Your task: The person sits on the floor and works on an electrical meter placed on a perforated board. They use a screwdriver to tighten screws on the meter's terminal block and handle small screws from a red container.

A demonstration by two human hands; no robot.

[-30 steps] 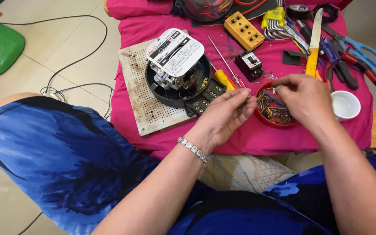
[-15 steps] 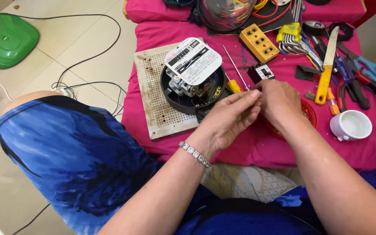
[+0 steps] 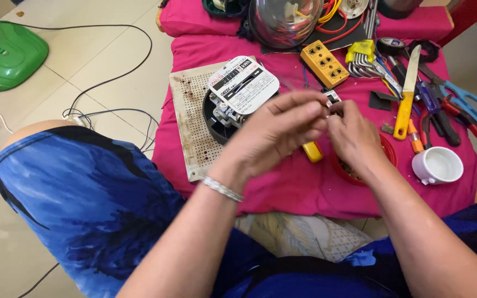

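Bright, even daylight; soft shadows.

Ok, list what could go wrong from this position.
1. Whatever tiny part the left hand and right hand pinch could slip and vanish into the pink cloth.
2. The right forearm hangs near the white cup at the edge; a nudge might tip it off.

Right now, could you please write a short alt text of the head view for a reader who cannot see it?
Two bare hands, left hand and right hand, meet fingertip to fingertip above a pink cloth. Beside them an opened electricity meter rests on a perforated board, with a yellow-handled knife and white cup nearby.
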